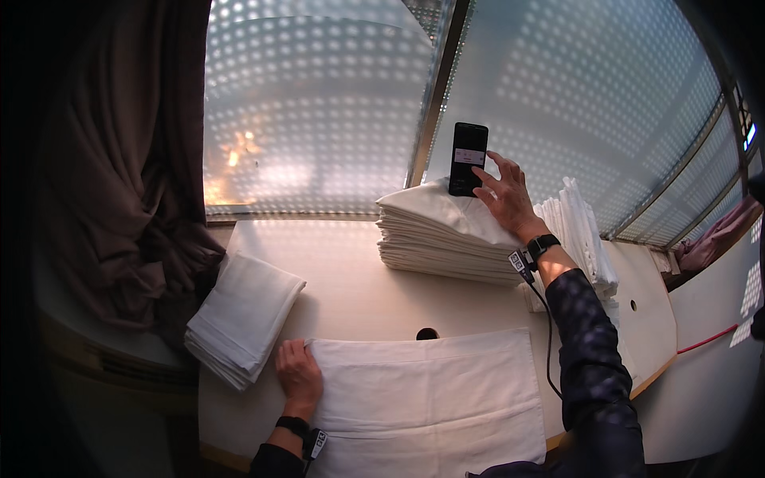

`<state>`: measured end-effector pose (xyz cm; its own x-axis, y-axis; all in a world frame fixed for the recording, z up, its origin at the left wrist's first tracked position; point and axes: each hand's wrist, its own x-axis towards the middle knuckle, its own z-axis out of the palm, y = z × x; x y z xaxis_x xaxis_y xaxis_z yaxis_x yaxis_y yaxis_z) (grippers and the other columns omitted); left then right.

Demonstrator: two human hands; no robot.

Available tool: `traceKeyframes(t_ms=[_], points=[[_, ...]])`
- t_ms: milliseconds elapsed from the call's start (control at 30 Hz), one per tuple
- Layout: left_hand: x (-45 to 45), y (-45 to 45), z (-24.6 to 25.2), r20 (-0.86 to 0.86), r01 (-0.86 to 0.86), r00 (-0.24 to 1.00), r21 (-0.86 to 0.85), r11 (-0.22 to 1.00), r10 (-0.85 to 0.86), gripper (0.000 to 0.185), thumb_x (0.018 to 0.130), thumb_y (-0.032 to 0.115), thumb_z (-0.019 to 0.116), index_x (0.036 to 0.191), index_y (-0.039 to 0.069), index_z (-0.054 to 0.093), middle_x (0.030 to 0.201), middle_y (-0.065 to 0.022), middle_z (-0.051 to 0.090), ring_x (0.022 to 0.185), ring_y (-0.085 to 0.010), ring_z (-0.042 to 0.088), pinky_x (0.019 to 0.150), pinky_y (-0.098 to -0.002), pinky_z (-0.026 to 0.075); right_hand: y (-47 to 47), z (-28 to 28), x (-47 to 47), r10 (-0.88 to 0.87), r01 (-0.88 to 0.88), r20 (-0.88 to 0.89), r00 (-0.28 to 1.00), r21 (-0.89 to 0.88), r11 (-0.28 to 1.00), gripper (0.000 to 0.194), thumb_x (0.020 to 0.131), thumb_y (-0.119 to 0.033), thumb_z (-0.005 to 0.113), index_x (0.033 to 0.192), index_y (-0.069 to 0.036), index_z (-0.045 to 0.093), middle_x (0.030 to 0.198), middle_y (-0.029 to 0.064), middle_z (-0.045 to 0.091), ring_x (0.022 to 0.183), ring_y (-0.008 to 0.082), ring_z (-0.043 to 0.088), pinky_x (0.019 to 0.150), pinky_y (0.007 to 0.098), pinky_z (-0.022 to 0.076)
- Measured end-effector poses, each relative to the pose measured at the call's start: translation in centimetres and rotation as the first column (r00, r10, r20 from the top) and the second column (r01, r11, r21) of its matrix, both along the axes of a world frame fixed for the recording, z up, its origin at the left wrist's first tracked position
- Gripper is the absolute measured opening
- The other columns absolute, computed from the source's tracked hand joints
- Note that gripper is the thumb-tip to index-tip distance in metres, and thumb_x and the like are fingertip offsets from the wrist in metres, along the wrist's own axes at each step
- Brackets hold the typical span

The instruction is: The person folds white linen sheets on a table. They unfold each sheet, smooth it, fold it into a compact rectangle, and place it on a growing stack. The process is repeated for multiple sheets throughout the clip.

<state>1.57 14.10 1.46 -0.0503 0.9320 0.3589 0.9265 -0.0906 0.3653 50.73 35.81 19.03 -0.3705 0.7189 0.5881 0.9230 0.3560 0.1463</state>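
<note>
My right hand (508, 197) is raised to a black smartphone (468, 143). Its fingers are spread, one at the phone's right edge and another over the lit screen. Tilted upright, the phone stands at the top of a tall stack of folded white cloths (442, 245). My left hand (300, 371) lies at the upper left corner of a flat white cloth (424, 400) with visible creases, its fingers bent together. Whether they pinch the fabric is hidden. The cloth's lower edge runs out of view near my body.
A smaller pile of folded white cloths (245, 319) lies at the left, near a brown curtain (131, 239). More white fabric (577, 239) stands behind my right forearm. The pale table (340, 257) has a round hole (427, 334). A cable (548, 334) hangs from my right wrist.
</note>
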Motion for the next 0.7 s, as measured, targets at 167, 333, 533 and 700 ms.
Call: traceKeyframes(t_ms=[167,333,533,700], points=[[-0.1,0.0,-0.1,-0.004,-0.001,1.000,0.011,1.000,0.001,0.008,0.098,0.008,0.062,0.105,0.005,0.061,0.103,-0.0165,0.061,0.100,-0.0392,0.062,0.088,-0.0503,0.051,0.9,-0.5,-0.1,-0.187,0.202,-0.170,0.968,0.075,0.977,0.058,0.099,-0.031,0.075,0.151,-0.012,0.060,0.162,0.0147,0.041,0.142,0.0377,0.041,0.120,0.0495,0.0349],[0.1,0.0,-0.1,0.006,-0.005,1.000,0.019,1.000,0.005,0.007,0.099,0.008,0.062,0.105,0.005,0.061,0.103,-0.0166,0.061,0.100,-0.0394,0.061,0.088,-0.0506,0.051,-1.5,-0.2,0.4,-0.123,0.136,-0.121,0.985,0.106,0.985,0.059,0.099,-0.032,0.075,0.149,-0.006,0.059,0.157,0.0166,0.044,0.140,0.0385,0.043,0.118,0.0505,0.0371],[0.1,0.0,0.0,0.020,-0.005,1.000,0.026,1.000,0.005,0.006,0.100,0.008,0.061,0.104,0.004,0.061,0.102,-0.0185,0.060,0.101,-0.0416,0.061,0.089,-0.0523,0.050,-8.6,-0.9,-0.7,0.015,0.003,-0.172,0.985,0.108,0.994,0.059,0.098,-0.029,0.076,0.148,-0.002,0.060,0.154,0.0176,0.048,0.136,0.0399,0.047,0.116,0.0497,0.0416],[0.1,0.0,-0.2,0.012,-0.006,1.000,0.028,1.000,0.006,0.007,0.100,0.008,0.061,0.104,0.004,0.061,0.104,-0.0185,0.060,0.101,-0.0419,0.061,0.090,-0.0521,0.050,-20.0,-5.4,-2.2,0.085,-0.131,-0.302,0.950,-0.135,0.982,0.056,0.100,-0.029,0.074,0.147,-0.002,0.060,0.151,0.0189,0.053,0.134,0.0401,0.053,0.115,0.0484,0.0437]])
